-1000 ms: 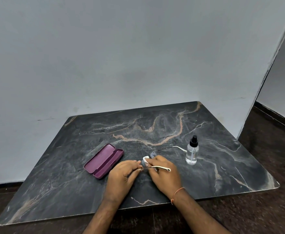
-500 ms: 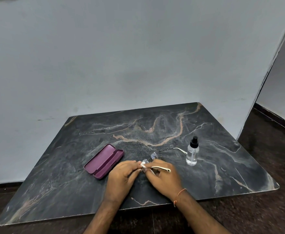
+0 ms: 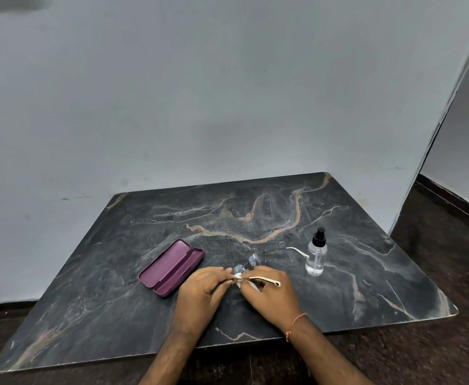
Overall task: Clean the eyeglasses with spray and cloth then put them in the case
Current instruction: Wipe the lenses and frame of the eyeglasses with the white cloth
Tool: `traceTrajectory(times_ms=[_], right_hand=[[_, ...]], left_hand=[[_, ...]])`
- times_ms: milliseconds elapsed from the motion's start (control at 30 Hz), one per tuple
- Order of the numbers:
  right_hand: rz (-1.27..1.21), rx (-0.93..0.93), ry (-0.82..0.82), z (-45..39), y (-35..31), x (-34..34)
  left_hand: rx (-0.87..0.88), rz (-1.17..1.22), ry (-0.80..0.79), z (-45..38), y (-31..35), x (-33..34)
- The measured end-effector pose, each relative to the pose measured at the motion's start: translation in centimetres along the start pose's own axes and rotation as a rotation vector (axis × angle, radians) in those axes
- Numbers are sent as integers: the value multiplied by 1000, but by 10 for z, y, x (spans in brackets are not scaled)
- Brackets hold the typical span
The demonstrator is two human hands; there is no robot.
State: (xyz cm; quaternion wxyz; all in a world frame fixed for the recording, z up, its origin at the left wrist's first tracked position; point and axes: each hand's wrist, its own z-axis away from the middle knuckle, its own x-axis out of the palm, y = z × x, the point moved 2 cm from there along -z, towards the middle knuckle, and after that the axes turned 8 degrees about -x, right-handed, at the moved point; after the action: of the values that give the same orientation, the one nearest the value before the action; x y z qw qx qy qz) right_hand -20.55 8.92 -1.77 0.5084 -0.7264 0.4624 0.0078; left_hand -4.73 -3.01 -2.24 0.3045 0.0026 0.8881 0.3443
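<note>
- My left hand and right hand are close together over the near-middle of the dark marble table, fingertips almost meeting.
- Both are pinched on the eyeglasses: my left fingers are curled around the near end of the frame, my right fingers curled just beside them.
- There's a bit of white between my fingertips that looks like the cloth, but it's too small and hidden to say which hand really has it.
- The lenses stick out just past my fingertips, on the far side of my hands.
- One cream-tipped temple arm lies across the top of my right hand; the other stretches away to the right toward the bottle.
- The spray bottle stands upright off to the right of my right hand, clear with a black pump top, and that far temple tip nearly reaches it.
- The purple case sits open just left of my left hand, lid flipped back, nothing inside that I can see.
- An orange thread is tied on my right wrist.
</note>
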Motion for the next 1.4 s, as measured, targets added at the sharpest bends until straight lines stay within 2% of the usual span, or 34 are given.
traceTrajectory(times_ms=[67,167,267,367,467,567,667,967,1267,1400], right_hand=[[-3,52,37,-2,2,-2],[-54,241,23,-1,5,-5],[-319,462,-35,3,0,-2],[-627,634,-35,3,-10,6],[-906,730,-2,1,-17,4],[-1152,715,-33,3,-19,-1],[-1238,656,-53,9,-15,-3],[-1282,548,-113,15,-12,-3],[-1223,507,-48,15,-16,-1],[-1260,523,-92,15,-15,-2]], left_hand=[[-52,24,40,0,-1,-1],[-142,67,99,-1,-5,-2],[-280,143,193,0,-4,-2],[-425,367,296,3,-3,-2],[-495,577,269,12,3,3],[-523,645,229,18,11,6],[-544,689,233,16,14,6],[-554,782,229,21,26,10],[-557,756,235,21,25,6],[-543,725,226,22,28,5]])
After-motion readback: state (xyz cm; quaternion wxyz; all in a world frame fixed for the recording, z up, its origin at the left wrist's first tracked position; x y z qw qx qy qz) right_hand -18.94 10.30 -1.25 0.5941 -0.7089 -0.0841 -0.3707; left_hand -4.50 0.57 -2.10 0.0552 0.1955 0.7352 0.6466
